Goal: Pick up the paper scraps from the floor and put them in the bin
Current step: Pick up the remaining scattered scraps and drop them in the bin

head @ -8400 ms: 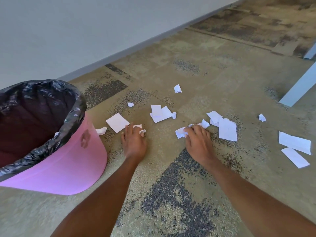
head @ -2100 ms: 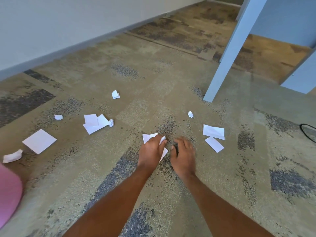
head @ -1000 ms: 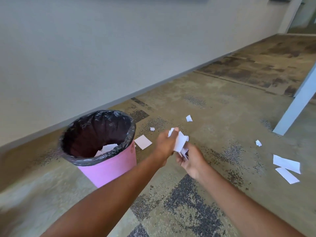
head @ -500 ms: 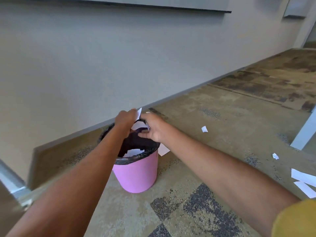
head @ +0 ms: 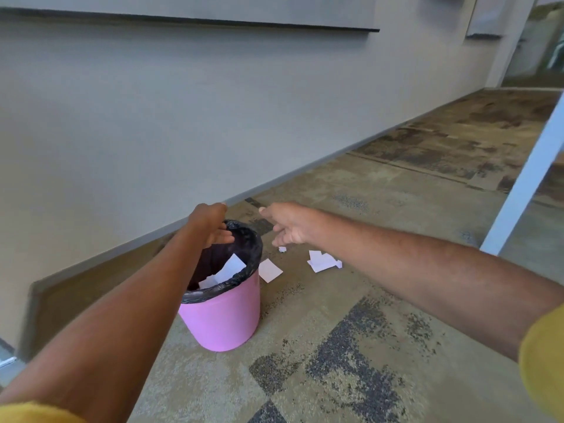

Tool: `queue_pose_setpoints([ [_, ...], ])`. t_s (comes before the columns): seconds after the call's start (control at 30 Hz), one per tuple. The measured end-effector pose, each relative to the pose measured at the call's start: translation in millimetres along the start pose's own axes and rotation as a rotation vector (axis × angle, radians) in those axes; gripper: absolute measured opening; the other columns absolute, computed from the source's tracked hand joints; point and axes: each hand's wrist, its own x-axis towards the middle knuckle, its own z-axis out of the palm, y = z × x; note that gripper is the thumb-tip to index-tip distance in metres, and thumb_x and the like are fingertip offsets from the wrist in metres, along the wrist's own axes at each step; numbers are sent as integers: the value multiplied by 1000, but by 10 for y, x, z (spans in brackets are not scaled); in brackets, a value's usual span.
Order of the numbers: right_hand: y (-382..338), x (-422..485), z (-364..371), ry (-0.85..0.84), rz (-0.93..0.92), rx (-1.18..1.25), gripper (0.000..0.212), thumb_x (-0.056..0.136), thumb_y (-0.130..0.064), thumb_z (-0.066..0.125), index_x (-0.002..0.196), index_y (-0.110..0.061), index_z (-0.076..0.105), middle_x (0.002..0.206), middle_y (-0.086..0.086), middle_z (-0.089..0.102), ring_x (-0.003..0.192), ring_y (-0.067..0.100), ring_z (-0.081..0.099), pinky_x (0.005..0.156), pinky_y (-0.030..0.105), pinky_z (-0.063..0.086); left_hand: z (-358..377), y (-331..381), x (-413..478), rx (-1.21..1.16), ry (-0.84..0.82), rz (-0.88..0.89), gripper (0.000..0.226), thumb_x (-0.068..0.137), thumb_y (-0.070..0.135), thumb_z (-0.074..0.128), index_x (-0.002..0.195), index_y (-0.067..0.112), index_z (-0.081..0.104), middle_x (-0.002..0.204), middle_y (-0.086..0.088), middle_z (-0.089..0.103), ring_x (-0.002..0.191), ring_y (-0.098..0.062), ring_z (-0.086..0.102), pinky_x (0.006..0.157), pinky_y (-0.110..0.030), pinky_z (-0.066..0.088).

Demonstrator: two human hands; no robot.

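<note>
Now the left hand (head: 210, 222) hovers over the pink bin (head: 222, 319), right hand (head: 293, 224) beside it, both with fingers (head: 224, 239) loosely apart.

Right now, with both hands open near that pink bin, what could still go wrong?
The left hand hovers over the mouth of the bin; lowering that arm could catch the black liner and tip the bin. A white sheet inside leans up close to the rim, so it might slip out. The square scrap and the small scrap beyond it lie close to the bin and could be overlooked.
</note>
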Motion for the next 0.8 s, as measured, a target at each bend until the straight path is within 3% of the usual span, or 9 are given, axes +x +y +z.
queue_pose_setpoints([
  [0.07, -47, -23, -360, 31, -16, -56, 62, 107, -27, 61, 160, -10, 35, 162, 21, 36, 143, 37, 47, 112, 50, 50, 286, 111, 2, 8, -9, 50, 42, 109, 30, 54, 127, -8, 59, 101, -22, 64, 73, -32, 69, 49, -34, 61],
  [0.2, -43, 32, -1152, 132, -29, -120, 63, 106, -29, 63, 159, -9, 36, 157, 21, 41, 139, 36, 50, 108, 46, 52, 942, 308, -86, 25, -63, 156, 33, 111, 28, 51, 102, -1, 61, 82, -18, 62, 59, -24, 60, 41, -23, 54],
  [0.4, 482, 303, -2482, 274, 42, -113, 66, 102, -35, 67, 156, -5, 42, 143, 22, 54, 124, 36, 62, 101, 42, 57, 1977, 274, 11, 40, -185, 186, 36, 109, 34, 53, 107, 0, 66, 77, -15, 67, 51, -21, 63, 46, -27, 53],
  [0.57, 1134, 439, -3498, 379, 96, -32, 57, 103, -28, 66, 151, -3, 47, 140, 23, 57, 121, 37, 63, 105, 46, 56, 2748, 63, 49, 59, -284, 155, 36, 110, 34, 51, 110, 1, 65, 76, -15, 65, 53, -22, 61, 52, -29, 57],
  [0.67, 1572, 479, -3949, 431, 109, -12, 43, 103, -24, 66, 140, -4, 57, 125, 18, 62, 108, 30, 66, 101, 45, 58, 3227, -136, 138, 69, -322, 126, 36, 110, 32, 52, 112, -1, 65, 76, -15, 64, 49, -21, 61, 51, -29, 56],
  [0.8, 2214, 556, -4447, 520, 157, -80, 39, 98, -29, 73, 126, -5, 60, 120, 16, 65, 103, 29, 66, 93, 43, 61, 3885, -446, 162, 77, -378, 74, 32, 110, 32, 54, 109, 1, 65, 74, -14, 63, 50, -22, 61, 46, -26, 55],
])
